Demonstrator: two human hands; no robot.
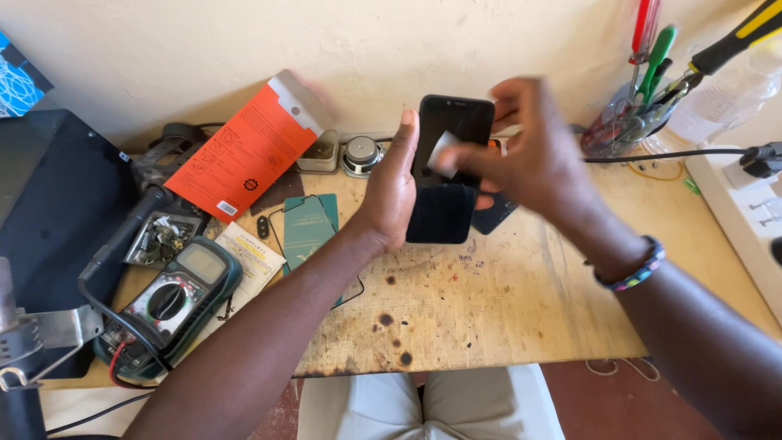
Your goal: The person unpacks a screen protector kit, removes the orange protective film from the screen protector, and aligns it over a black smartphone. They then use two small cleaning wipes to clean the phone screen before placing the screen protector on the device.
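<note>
- Scarred wooden workbench [489, 310] stands against a pale wall, cluttered along its far edge.
- Left hand [389, 189] grips a black phone [453, 138] upright above the bench, thumb along its left side.
- Right hand [533, 159] pinches a small white wipe [442, 153] against the phone's screen; the hand is blurred.
- Green multimeter [167, 300] lies near the left, below an orange packet [244, 155] leaning on the wall.
- Jar of screwdrivers [639, 106] stands at the right rear.
</note>
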